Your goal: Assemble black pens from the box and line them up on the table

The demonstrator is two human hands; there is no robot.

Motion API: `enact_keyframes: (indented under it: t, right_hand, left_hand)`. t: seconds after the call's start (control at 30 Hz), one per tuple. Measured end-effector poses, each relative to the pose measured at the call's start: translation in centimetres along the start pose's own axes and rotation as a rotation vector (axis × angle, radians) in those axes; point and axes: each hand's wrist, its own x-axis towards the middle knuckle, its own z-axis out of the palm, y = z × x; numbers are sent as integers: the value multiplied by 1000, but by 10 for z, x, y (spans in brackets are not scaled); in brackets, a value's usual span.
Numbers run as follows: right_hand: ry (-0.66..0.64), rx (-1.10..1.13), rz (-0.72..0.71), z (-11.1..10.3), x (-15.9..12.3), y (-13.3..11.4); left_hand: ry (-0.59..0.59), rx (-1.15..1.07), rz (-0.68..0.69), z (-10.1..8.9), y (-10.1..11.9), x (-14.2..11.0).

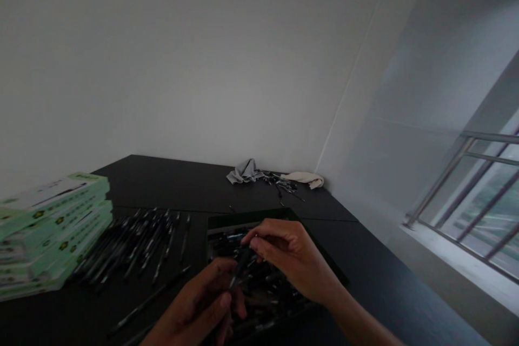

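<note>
One dark pen (242,264), lower middle, is pinched by fingers (268,228) of my left hand (205,300) and right hand (286,248); I guess it's light, stiff, slippery: hold it halfway.

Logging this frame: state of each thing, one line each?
Dark pen: tilted, in hand
Right hand: pinching the pen's upper end
Left hand: at its lower end, grip unclear
Tray: open, pens inside
Pen pile: loose on table
Green boxes: stacked, look shut
Grey cloth: crumpled
Pale cloth: bunched
</note>
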Motion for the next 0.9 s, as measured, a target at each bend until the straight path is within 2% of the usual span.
enact_keyframes:
  t: [0.13,0.2,0.33,0.47,0.63,0.8,0.9]
  right_hand:
    - [-121,-145,-64,2,-1,0]
    - [-102,-120,-48,4,-2,1]
    - [24,14,34,10,-2,5]
    - [4,80,69,14,2,4]
    - [-17,-49,9,15,1,1]
    - [-135,-33,3,5,2,2]
    - [-259,-177,0,-12,18,17]
  left_hand:
    - [58,17,-31,3,3,-1]
    - [82,51,-32,4,5,0]
    - [87,120,-48,3,7,1]
    - [93,134,-69,2,9,0]
    - [92,154,-59,0,10,2]
    - [145,151,12,0,11,3]
    - [206,141,37,-1,12,2]
